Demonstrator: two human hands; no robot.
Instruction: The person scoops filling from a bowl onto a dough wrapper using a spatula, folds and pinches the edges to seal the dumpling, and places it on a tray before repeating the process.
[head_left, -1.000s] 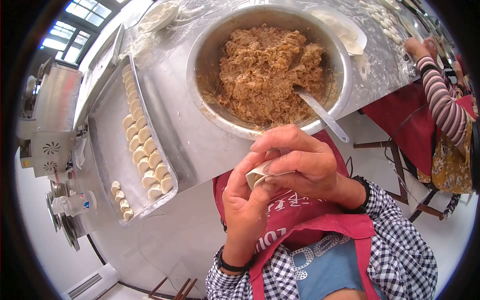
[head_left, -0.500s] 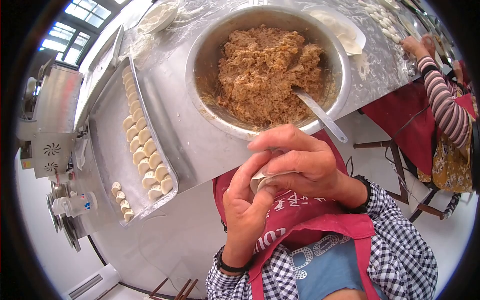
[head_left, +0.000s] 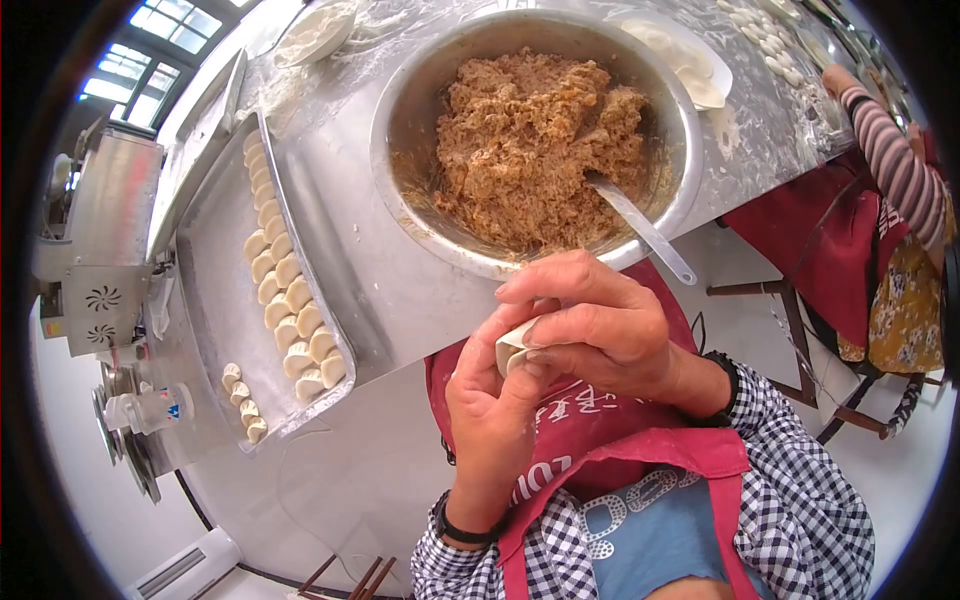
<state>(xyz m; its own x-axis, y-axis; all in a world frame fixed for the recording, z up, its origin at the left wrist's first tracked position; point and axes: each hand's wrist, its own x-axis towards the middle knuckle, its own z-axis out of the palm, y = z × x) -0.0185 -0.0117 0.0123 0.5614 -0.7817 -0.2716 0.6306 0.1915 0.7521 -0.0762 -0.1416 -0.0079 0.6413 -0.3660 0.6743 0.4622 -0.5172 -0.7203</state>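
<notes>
Between my two hands is a pale dumpling, partly hidden by the fingers. My left hand is closed around its lower left side, thumb pressed at the edge. From the right, my right hand pinches the dough with thumb and fingers. Just beyond my hands stands a wide metal bowl of brown minced filling, a spoon stuck in it with its handle over the rim. To the left, a metal tray carries rows of shaped dumplings.
Behind the bowl at right, a white plate carries stacked dough wrappers. Small dough pieces lie on the floured metal table. A co-worker in a striped sleeve sits at right near a wooden stool. A floury bowl stands at far left.
My fingers have shifted slightly around the dumpling, and more of its pale dough shows. At right, the co-worker's arm has moved up and away, with less of the hands visible.
</notes>
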